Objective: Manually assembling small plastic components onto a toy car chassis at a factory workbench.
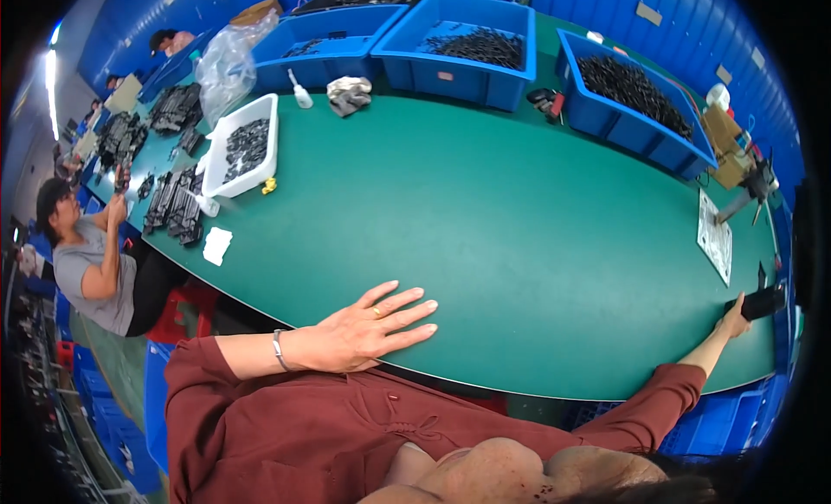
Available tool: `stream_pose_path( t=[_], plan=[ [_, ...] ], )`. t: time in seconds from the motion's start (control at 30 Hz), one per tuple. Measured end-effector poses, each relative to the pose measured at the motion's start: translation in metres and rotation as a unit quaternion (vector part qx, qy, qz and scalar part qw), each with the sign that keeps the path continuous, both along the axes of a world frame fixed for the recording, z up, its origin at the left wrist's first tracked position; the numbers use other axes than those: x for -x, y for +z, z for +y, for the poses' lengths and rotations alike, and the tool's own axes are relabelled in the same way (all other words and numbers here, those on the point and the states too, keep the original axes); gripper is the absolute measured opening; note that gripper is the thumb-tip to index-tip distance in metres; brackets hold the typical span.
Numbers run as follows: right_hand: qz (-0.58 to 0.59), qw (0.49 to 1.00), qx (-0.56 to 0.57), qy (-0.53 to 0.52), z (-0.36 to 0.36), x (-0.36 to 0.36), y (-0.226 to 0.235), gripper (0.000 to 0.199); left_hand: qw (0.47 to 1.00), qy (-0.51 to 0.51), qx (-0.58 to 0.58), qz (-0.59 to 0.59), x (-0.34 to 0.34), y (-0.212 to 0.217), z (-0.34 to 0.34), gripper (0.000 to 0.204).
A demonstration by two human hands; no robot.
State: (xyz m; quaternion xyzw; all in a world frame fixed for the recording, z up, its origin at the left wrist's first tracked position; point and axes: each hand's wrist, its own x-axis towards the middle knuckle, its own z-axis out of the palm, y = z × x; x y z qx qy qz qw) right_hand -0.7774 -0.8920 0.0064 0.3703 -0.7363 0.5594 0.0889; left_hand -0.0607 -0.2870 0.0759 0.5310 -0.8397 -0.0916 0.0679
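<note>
Over the near edge of the green table [519,244], my left hand [355,335] is held palm down with its fingers spread and nothing in it. A ring and a bracelet show on that hand and wrist. My right arm stretches out to the far right, where my right hand [735,320] is closed on a black block-shaped object [763,303]. The exact kind of that object cannot be made out, and most of my right fingers are hidden behind it. Beyond it stands a metal stand with a dark head [755,185], near a pale sheet [715,237].
Blue bins [450,78] of small black parts line the back. A white tray [268,145] of black pieces stands at the left, beside stacked black parts [176,205] and a dropper bottle [300,90]. A co-worker [91,261] sits at the left end.
</note>
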Motion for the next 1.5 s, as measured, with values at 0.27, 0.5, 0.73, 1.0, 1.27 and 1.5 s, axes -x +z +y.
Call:
stream_pose_path(
  t=[0.27,0.5,0.73,1.0,1.27,1.5],
  plan=[
    [0.039,0.989,-0.004,0.142,0.065,-0.132,0.028,0.067,1.000,0.002,0.015,0.007,-0.001,-0.005,0.002,0.087],
    [-0.042,0.890,0.034,0.453,0.260,-0.355,0.093,0.053,0.989,-0.025,0.051,0.139,-0.009,-0.013,0.004,0.090],
    [-0.154,0.694,-0.064,0.701,0.422,-0.554,0.112,0.063,0.922,0.036,0.204,0.327,-0.040,0.059,-0.006,0.101],
    [-0.088,0.472,-0.145,0.865,0.521,-0.641,0.125,0.085,0.767,0.000,0.149,0.625,-0.092,0.093,0.013,0.111],
    [-0.020,0.400,-0.195,0.895,0.547,-0.674,0.122,0.099,0.721,0.054,0.088,0.685,-0.110,0.087,0.054,0.101],
    [-0.004,0.398,-0.173,0.901,0.550,-0.683,0.107,0.100,0.712,0.068,0.111,0.690,-0.114,0.079,0.059,0.095]
  ],
)
